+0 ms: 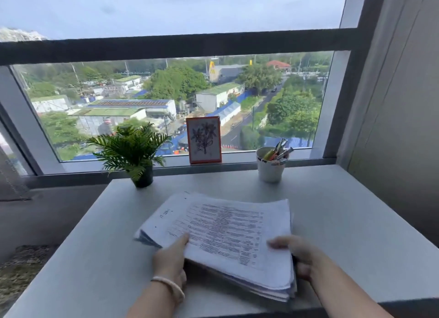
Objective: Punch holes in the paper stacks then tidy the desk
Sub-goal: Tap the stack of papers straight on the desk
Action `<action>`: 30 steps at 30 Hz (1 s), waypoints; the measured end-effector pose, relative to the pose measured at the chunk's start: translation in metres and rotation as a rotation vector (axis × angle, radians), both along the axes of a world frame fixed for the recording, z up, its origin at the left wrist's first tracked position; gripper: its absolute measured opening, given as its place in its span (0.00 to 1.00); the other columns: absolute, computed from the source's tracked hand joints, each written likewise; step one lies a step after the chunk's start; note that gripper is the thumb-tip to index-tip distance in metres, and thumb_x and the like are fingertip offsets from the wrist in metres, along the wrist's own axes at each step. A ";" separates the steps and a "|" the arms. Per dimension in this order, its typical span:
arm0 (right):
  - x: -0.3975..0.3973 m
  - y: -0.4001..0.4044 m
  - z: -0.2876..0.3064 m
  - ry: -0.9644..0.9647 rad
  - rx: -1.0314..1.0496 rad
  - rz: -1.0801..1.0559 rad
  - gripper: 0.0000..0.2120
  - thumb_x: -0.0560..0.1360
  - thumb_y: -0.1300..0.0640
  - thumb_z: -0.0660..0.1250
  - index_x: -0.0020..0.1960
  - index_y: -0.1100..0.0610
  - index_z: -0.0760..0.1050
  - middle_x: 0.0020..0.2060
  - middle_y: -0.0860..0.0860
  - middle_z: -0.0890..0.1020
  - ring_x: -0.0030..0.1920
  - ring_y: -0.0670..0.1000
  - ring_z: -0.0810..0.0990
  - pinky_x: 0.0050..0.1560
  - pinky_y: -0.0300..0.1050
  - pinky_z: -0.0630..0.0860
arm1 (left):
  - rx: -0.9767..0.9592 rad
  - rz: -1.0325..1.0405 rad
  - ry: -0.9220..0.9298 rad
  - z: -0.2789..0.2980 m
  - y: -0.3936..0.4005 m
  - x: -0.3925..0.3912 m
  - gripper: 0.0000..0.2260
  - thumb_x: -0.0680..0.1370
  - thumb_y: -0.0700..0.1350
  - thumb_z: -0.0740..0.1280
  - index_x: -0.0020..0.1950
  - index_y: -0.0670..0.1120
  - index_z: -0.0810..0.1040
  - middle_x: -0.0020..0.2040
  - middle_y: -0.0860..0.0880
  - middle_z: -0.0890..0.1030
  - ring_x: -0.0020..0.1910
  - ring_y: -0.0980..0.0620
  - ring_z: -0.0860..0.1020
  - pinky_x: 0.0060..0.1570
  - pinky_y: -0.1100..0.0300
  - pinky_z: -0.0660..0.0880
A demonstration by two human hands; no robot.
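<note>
Seemingly the job is near its start: no hole punch shows anywhere on the desk (344,222), and the printed top sheet of the paper stack (223,237) shows no clear punched holes, though a couple of small dark marks near its left margin are too blurred to read. So, as a judgement, the punching and the tidying are both left to do.

Going from left to right, a small potted fern (133,151) stands at the far left corner of the desk, well apart from the hands. Nearer, the left hand (169,260) grips the left near edge of the stack, its thumb lying on the top sheet and its fingers hidden underneath; a pale bracelet (169,287) circles that wrist. Between the two hands lies the stack itself, thick and loosely squared, turned at an angle to the desk edge, its near edge apparently raised off the surface while its far part seems to rest on the desk. Behind it, on the window ledge, a framed flower drawing (204,139) leans against the glass. Further right, a white cup (270,165) of pens stands near the desk's far edge. The right hand (299,253) clasps the right near corner of the stack, thumb over the top sheet; something dark shows just under its palm, too hidden to name. The hands are thus apart, one at each side, both holding the same stack.
</note>
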State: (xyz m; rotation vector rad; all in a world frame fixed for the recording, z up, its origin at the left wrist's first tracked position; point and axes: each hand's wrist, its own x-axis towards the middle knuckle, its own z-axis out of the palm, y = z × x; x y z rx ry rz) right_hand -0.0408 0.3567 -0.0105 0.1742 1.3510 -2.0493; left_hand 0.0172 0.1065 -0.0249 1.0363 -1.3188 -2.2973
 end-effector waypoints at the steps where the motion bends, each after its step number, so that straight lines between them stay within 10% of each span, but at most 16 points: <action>1: -0.005 0.009 0.000 -0.001 0.127 -0.004 0.17 0.73 0.72 0.61 0.62 0.72 0.73 0.46 0.65 0.84 0.39 0.61 0.85 0.33 0.52 0.82 | 0.047 -0.083 0.027 0.002 -0.009 0.002 0.13 0.71 0.41 0.73 0.53 0.40 0.80 0.53 0.40 0.83 0.52 0.43 0.81 0.58 0.45 0.75; 6: -0.024 0.045 0.014 0.014 0.447 0.078 0.12 0.69 0.75 0.63 0.52 0.71 0.76 0.44 0.65 0.84 0.40 0.62 0.84 0.42 0.57 0.82 | 0.273 -0.298 -0.068 0.023 -0.089 0.003 0.30 0.72 0.63 0.65 0.56 0.36 0.75 0.49 0.38 0.82 0.48 0.40 0.80 0.53 0.44 0.75; 9: -0.030 0.045 0.010 0.018 0.463 0.096 0.25 0.58 0.74 0.70 0.56 0.71 0.75 0.52 0.69 0.81 0.53 0.69 0.80 0.57 0.69 0.74 | 0.166 -0.612 -0.217 0.026 -0.081 -0.003 0.25 0.72 0.53 0.68 0.58 0.35 0.77 0.52 0.36 0.82 0.45 0.39 0.82 0.48 0.43 0.80; 12: -0.032 0.033 0.015 0.110 0.478 0.066 0.25 0.60 0.76 0.70 0.57 0.67 0.74 0.49 0.67 0.82 0.49 0.68 0.82 0.52 0.71 0.75 | -0.041 -0.759 -0.299 0.041 -0.066 -0.016 0.16 0.75 0.42 0.67 0.59 0.34 0.77 0.52 0.35 0.82 0.45 0.38 0.83 0.46 0.42 0.80; 15: -0.035 0.032 0.039 0.258 0.373 -0.018 0.20 0.65 0.75 0.70 0.56 0.66 0.75 0.44 0.62 0.85 0.41 0.62 0.85 0.42 0.59 0.82 | -0.184 -0.679 -0.218 0.057 -0.075 -0.025 0.11 0.75 0.36 0.67 0.56 0.33 0.77 0.44 0.37 0.84 0.38 0.42 0.84 0.37 0.47 0.82; 18: -0.040 0.036 0.068 0.417 0.204 -0.001 0.35 0.53 0.65 0.81 0.59 0.67 0.76 0.53 0.63 0.83 0.51 0.64 0.83 0.46 0.55 0.82 | -0.167 -0.629 0.075 0.072 -0.084 -0.024 0.29 0.62 0.38 0.78 0.61 0.37 0.76 0.54 0.39 0.82 0.52 0.41 0.82 0.46 0.46 0.81; 21: -0.041 0.035 0.081 0.545 0.187 0.026 0.27 0.62 0.66 0.74 0.61 0.67 0.76 0.56 0.63 0.82 0.55 0.65 0.81 0.51 0.58 0.80 | -0.213 -0.639 0.243 0.079 -0.084 -0.016 0.43 0.44 0.44 0.85 0.58 0.39 0.78 0.53 0.41 0.83 0.51 0.42 0.82 0.42 0.51 0.81; 30: -0.033 0.038 0.048 0.563 0.149 -0.056 0.24 0.54 0.59 0.81 0.50 0.60 0.84 0.53 0.61 0.83 0.54 0.62 0.82 0.51 0.52 0.81 | -0.407 -0.558 0.309 0.072 -0.085 -0.007 0.36 0.44 0.43 0.84 0.51 0.39 0.81 0.50 0.40 0.84 0.47 0.44 0.83 0.49 0.49 0.79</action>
